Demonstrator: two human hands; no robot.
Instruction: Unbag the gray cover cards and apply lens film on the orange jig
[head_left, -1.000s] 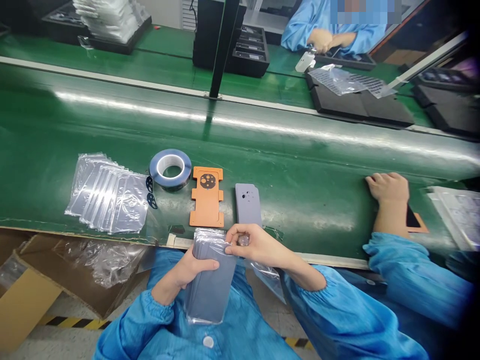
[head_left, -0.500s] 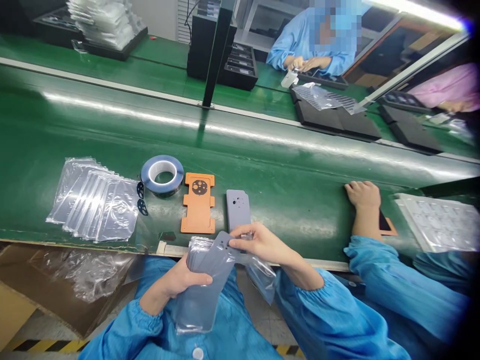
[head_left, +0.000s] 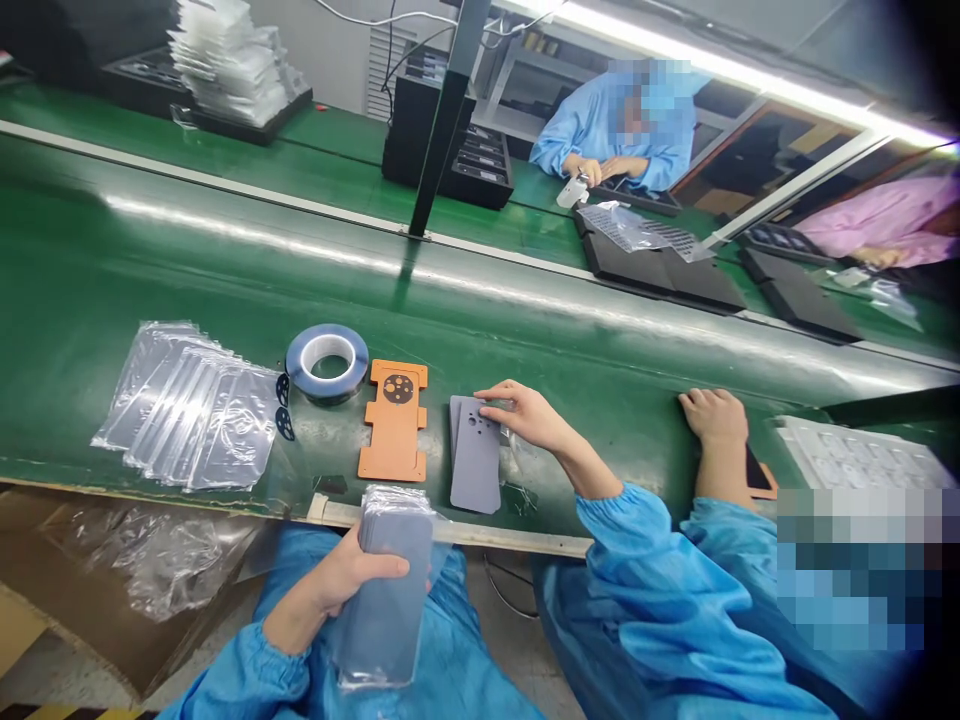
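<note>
This looks like a factory production line: people in a blue smock (head_left: pixel 570 130) and a pink top (head_left: pixel 889 215) work at long green benches (head_left: pixel 187 270) beneath a strip light (head_left: pixel 720 72), among black trays (head_left: pixel 480 190), a jig (head_left: pixel 394 435), matching grey panels (head_left: pixel 477 470) and floor hazard tape (head_left: pixel 75 713).

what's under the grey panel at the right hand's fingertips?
A second grey panel: its upper left edge sticks out beneath the top panel. The rest is covered, so how many lie below can't be told.
</note>
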